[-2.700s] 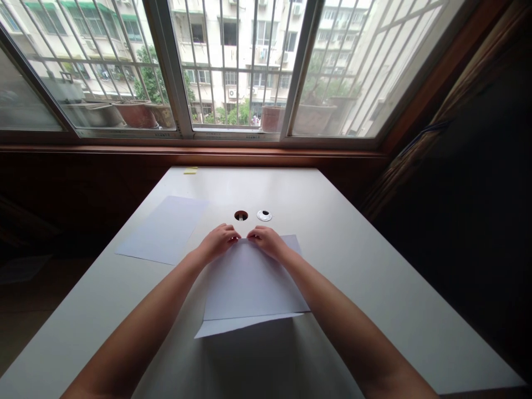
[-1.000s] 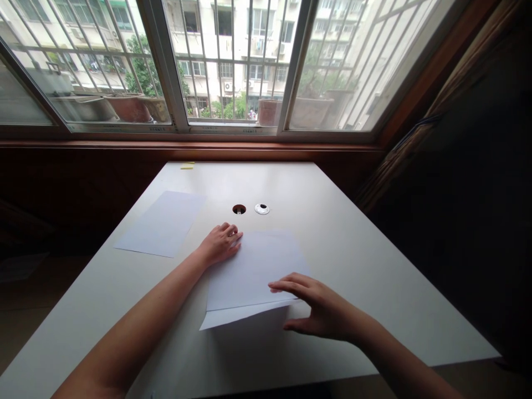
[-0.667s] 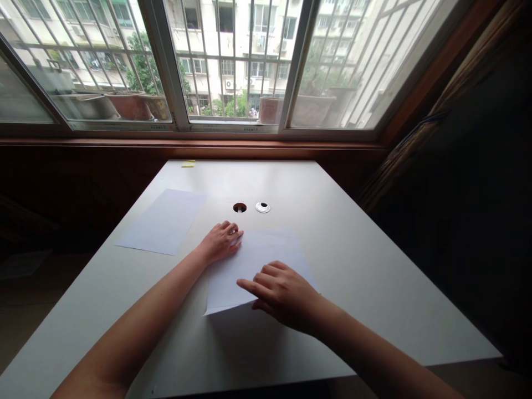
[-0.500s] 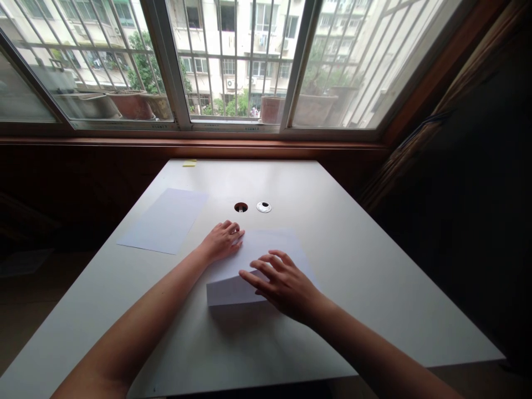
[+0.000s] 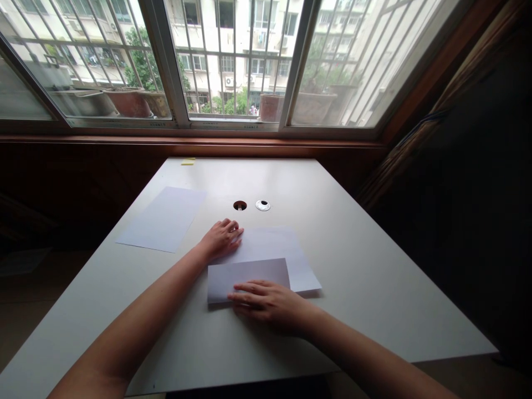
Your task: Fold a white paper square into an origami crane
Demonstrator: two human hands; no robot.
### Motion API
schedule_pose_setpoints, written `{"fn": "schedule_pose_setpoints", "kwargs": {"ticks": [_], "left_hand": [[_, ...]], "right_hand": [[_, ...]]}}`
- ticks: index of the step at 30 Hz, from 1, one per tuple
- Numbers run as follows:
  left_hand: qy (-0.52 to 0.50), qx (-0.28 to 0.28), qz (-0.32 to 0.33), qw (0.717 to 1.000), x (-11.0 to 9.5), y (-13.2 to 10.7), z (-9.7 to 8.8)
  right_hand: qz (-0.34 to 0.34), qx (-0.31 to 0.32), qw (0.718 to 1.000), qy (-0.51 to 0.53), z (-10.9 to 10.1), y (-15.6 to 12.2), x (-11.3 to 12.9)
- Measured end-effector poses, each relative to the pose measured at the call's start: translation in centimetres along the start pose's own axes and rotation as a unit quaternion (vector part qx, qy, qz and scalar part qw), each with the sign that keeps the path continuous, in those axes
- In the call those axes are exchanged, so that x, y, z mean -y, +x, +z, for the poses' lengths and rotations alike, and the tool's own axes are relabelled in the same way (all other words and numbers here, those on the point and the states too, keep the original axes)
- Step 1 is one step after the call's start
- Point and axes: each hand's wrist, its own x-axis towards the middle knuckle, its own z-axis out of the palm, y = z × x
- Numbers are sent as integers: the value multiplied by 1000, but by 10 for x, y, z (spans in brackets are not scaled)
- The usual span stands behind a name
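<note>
Under my hands lies a white sheet of paper (image 5: 272, 243) with its near left part folded over into a rectangular flap (image 5: 266, 270). My left hand (image 5: 223, 238) rests on the sheet's left side, its fingers lying spread and slightly bent. On the flap's near edge, my right hand (image 5: 266, 302) lies with fingers stretched out and pointing left. It covers part of the flap and hides how flat the fold is there. The sheet's right corner sticks out beyond the flap.
A second white sheet (image 5: 162, 219) lies flat on the left of the white table (image 5: 374, 288). Beyond my hands are a round cable hole (image 5: 240, 205) and a round cover (image 5: 262, 205). A yellow sticky note (image 5: 188, 162) sits at the far edge, below the barred window.
My right hand has come down onto the paper, its fingers now flatter. The near flap, raised before, now lies folded over. My left hand has stayed in place.
</note>
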Motion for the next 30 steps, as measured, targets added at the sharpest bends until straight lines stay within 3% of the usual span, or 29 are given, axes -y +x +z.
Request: {"fn": "schedule_pose_setpoints", "kwargs": {"ticks": [6,10,30], "left_hand": [[1,-3,-3,1000,-1,0,0],[1,-2,-3,1000,-1,0,1],[3,6,-3,1000,-2,1,0]], "right_hand": [[83,48,991,94,2,-5,-5],[100,67,984,128,1,-6,-5],[118,78,985,96,-4,1,1]]}}
